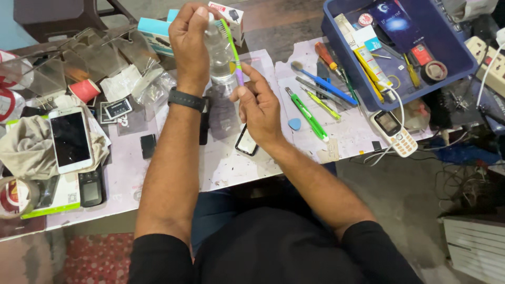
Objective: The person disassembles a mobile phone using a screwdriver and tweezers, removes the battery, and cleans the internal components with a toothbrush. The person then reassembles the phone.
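My left hand (190,44) grips the top of a clear plastic bottle (221,60) held upright over the worktable (231,163); a dark watch band circles that wrist. My right hand (258,108) holds a toothbrush (233,50) with a purple and green handle, its bristle end up beside the bottle's neck. Under my right hand a small dark phone part (245,143) lies flat on the table.
A white smartphone (70,139) rests on a cloth at left. Screwdrivers and a green cutter (306,114) lie right of my hands, next to a white keypad phone (393,132). A blue tray (405,47) of tools stands at back right. Small boxes and plastic bags crowd the back.
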